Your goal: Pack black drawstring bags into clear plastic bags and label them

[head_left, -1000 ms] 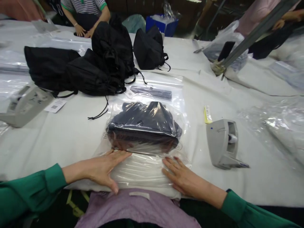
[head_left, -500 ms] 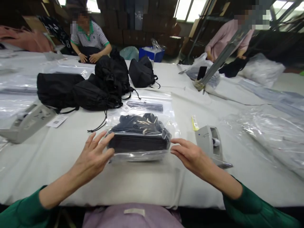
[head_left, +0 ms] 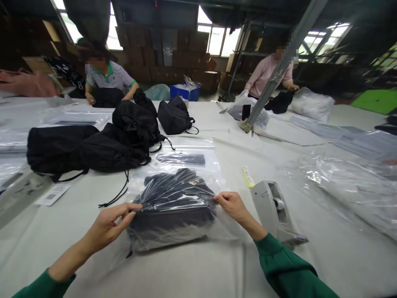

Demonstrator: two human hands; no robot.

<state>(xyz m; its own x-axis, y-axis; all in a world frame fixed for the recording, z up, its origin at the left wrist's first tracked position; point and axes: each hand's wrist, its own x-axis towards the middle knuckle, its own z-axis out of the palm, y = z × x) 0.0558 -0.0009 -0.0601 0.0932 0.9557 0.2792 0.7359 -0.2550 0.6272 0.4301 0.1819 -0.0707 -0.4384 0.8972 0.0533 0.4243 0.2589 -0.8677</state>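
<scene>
In front of me lies a clear plastic bag (head_left: 214, 165) with a folded dark fabric item (head_left: 173, 219) inside; its exact kind is hard to make out through the film. At the bag's left side my left hand (head_left: 107, 225) is closed, fingertips pinching the plastic. My right hand (head_left: 232, 207) pinches the film at the right side. Between the two hands the plastic is stretched into shiny creases across the dark item. A printed strip (head_left: 181, 159) shows near the bag's far end.
Black drawstring bags (head_left: 124, 140) are heaped at the left. A grey tape dispenser (head_left: 274, 211) stands at right, another (head_left: 18, 194) at left. Loose plastic (head_left: 341, 182) covers the right side. Beyond a slanted metal post (head_left: 273, 78), two people work across the table.
Both hands, open beside the bag before, have closed on its film and pulled it taut. The near part of the bag has spread toward me. My view has tilted up slightly.
</scene>
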